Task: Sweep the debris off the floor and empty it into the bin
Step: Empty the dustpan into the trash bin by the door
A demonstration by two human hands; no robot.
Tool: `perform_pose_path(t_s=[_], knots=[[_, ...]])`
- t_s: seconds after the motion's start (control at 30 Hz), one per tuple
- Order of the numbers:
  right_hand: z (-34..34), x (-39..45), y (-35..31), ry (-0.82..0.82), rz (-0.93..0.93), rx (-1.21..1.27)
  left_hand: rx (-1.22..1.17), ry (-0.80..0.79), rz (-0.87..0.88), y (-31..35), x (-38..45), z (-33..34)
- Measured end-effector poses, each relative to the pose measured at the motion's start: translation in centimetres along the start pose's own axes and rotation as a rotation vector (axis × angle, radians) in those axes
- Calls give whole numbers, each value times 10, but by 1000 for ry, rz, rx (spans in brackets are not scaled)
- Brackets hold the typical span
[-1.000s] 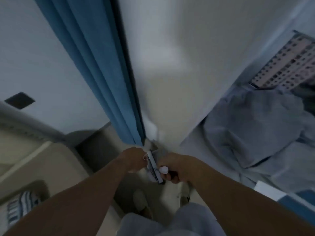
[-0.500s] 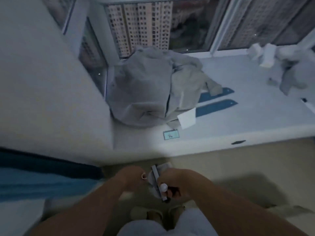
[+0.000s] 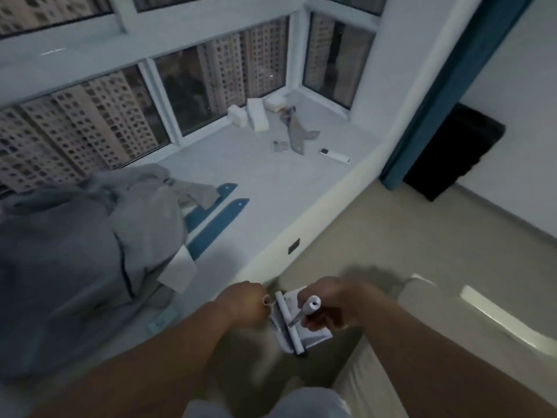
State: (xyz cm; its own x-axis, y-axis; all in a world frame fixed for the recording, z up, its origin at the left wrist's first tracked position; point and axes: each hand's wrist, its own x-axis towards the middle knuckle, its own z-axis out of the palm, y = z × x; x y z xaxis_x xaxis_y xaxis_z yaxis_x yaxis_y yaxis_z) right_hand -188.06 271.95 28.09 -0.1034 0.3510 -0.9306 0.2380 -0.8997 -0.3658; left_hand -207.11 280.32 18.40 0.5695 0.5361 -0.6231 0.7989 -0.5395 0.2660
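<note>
Now turned right along the window ledge (image 3: 271, 182); right hand (image 3: 327, 300) grips the dustpan (image 3: 301, 327) handle, left hand (image 3: 241, 300) curled, hold unclear.

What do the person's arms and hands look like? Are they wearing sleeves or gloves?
Both arms are bare all the way up to the picture's bottom edge: no sleeves show. The left hand and right hand wear no gloves. No watch or bracelet shows on either wrist. The picture is dim and a bit blurred, so small things like rings cannot be made out.
</note>
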Motion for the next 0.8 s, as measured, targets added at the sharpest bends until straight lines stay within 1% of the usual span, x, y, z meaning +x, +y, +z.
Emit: perform_pose_path(t_s=[0.07, 0.13, 0.3, 0.37, 0.47, 0.53, 0.6, 0.67, 0.8], knots=[[-38, -14, 7, 17, -8, 153, -22, 25, 37, 31, 25, -26], [-67, -25, 7, 67, -25, 226, -36, 44, 75, 56, 44, -50], [-131, -37, 9, 310, -74, 467, 20, 67, 195, 113, 115, -106], [-147, -42, 7, 344, -132, 607, 9, 74, 227, 131, 137, -125], [-165, -53, 2, 340, -230, 706, -16, 71, 262, 150, 166, -148], [-186, -54, -7, 392, -260, 790, -20, 75, 292, 164, 193, -170], [-217, -43, -11, 494, -232, 907, 4, 74, 335, 183, 224, -192], [-238, -35, -15, 563, -196, 937, -5, 75, 345, 198, 240, -207], [-293, -28, -17, 615, -128, 1032, 21, 35, 364, 239, 288, -234]])
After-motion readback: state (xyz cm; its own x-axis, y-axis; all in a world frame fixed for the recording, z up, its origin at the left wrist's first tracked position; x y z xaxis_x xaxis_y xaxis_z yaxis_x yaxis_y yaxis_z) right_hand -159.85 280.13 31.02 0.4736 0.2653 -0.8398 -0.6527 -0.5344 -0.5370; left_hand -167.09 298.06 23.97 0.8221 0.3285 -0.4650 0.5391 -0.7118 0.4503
